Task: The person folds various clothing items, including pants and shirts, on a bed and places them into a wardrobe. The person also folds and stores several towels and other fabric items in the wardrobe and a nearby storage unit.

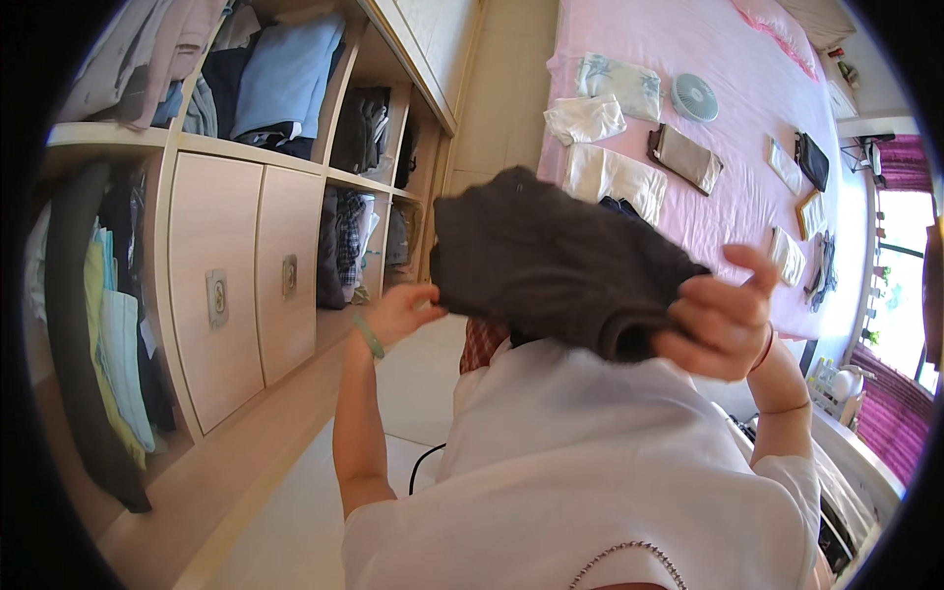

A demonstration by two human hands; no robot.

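Note:
A dark brown garment (556, 256), partly folded, is held up in front of my body between both hands. Which kind of garment it is I cannot tell; a rounded, tube-like fold shows at its lower right. My left hand (398, 313), with a green bangle at the wrist, pinches the garment's lower left corner. On the other side my right hand (723, 320) is closed round the right end, its fingers somewhat blurred. Part of the pink bed (678, 29) is hidden behind the cloth.
Left stands an open wooden wardrobe (246, 162) with folded blue clothes (287, 84) and hanging clothes (118, 324). On the bed lie folded pale clothes (615, 182), a grey-brown folded garment (686, 159), a round fan (694, 98) and a black pouch (811, 160).

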